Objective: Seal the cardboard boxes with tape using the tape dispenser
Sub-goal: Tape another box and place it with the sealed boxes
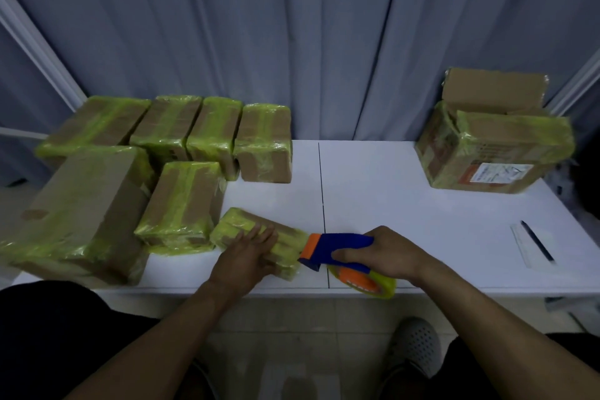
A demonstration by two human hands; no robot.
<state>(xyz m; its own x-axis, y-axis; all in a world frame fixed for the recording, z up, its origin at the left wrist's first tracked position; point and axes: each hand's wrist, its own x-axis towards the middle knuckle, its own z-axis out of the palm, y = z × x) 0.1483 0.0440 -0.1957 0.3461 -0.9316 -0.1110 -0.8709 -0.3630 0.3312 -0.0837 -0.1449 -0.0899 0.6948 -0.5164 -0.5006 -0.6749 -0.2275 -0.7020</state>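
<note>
Cardboard boxes point(181, 201): 7 L, 2 R; 1 dispenser point(337, 250).

Yellow-taped cardboard boxes point(168, 146) left on white table point(389, 191); small yellow-taped cardboard box point(240, 221) front centre, blue-and-orange tape dispenser point(337, 247) at its right end; open brown cardboard box point(493, 146) far right.

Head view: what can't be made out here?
All head view.
Small box: top partly covered by the left hand; seam state unclear.
Tape dispenser: handle wrapped by the right hand; blade contact with the box blurred.
Label on the far right box: print too small.
Thin dark object at right: too blurred to identify.
Large box: corner cut off by left edge.
</note>
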